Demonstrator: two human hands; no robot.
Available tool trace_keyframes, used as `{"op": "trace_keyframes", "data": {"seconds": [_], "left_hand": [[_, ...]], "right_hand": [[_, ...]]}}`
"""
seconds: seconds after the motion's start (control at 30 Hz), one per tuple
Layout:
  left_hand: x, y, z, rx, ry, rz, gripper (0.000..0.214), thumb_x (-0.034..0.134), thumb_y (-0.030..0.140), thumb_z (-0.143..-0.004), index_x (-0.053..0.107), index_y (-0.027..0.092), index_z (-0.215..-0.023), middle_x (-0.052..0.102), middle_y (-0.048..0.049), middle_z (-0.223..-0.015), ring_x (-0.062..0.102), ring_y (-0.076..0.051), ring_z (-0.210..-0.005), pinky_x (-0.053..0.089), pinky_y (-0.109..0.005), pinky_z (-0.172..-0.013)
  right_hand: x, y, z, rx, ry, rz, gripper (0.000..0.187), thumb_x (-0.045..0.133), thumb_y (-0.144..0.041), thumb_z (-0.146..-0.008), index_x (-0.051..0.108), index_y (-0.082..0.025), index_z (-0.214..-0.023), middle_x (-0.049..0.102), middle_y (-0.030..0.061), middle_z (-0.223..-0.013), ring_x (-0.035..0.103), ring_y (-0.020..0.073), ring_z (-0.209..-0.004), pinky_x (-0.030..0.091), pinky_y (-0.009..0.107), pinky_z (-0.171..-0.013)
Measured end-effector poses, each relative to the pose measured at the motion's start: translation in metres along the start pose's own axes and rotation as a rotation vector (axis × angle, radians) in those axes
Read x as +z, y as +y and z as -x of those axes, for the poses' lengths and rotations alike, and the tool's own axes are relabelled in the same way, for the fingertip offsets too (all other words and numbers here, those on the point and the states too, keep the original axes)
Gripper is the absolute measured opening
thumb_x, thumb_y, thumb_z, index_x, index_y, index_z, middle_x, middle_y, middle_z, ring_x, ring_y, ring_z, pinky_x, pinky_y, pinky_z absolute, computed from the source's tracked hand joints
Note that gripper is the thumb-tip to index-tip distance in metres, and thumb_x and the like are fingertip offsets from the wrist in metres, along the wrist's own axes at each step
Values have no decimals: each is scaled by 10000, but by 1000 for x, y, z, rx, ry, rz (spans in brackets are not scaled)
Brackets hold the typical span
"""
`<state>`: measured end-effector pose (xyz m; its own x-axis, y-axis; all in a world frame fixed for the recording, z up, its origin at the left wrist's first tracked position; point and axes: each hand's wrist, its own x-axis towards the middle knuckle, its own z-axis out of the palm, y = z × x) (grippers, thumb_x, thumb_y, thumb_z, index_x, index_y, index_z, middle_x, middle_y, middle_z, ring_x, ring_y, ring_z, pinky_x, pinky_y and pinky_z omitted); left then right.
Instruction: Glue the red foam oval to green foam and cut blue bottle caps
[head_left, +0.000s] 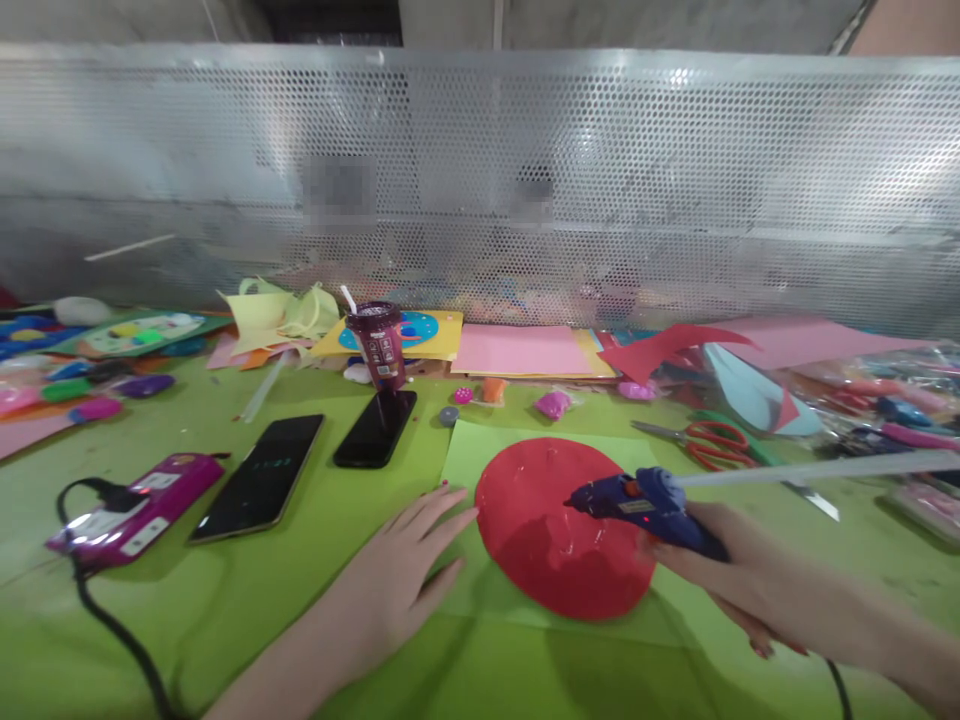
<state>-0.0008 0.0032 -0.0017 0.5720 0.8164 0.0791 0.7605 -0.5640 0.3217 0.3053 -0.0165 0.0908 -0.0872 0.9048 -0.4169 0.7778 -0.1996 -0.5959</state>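
My right hand (720, 560) grips a blue hot glue gun (656, 508), its nozzle over a red paper circle (540, 560). A long translucent glue stick (817, 468) sticks out of the gun's back end. Shiny streaks and dots, apparently glue, show on the red circle. Under the circle lies a light green paper sheet (465, 455). My left hand (409, 560) rests with fingers stretched out on the green sheet, the fingertips at the circle's left edge.
Two phones (259, 480) and a purple power strip (142, 505) with a black cord lie to the left. Behind stands a purple drink cup (376, 345). Orange-handled scissors (716, 443) and a cutter blade (816, 500) lie right. Coloured papers (521, 350) line the perforated metal panel (465, 200).
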Motion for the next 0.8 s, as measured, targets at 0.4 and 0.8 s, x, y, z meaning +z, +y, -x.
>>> {"op": "trace_keyframes", "data": {"seconds": [0.4, 0.8], "left_hand": [[-2, 2, 1, -18, -4, 39, 450, 332, 340, -930, 315, 295, -1378, 329, -15, -1463, 256, -241, -1349, 296, -492, -1072], [3, -3, 1, 13, 28, 12, 447, 343, 339, -930, 313, 306, -1375, 341, -15, -1457, 287, -236, -1336, 311, -484, -1067]], "right_hand": [[7, -18, -12, 36, -102, 35, 228, 492, -405, -825, 453, -182, -795, 379, -96, -442, 398, 56, -356, 397, 153, -352], [-13, -3, -10, 120, -27, 55, 307, 424, -497, -829, 425, -193, -791, 400, -80, -343, 314, 62, -296, 316, 169, -322]]}}
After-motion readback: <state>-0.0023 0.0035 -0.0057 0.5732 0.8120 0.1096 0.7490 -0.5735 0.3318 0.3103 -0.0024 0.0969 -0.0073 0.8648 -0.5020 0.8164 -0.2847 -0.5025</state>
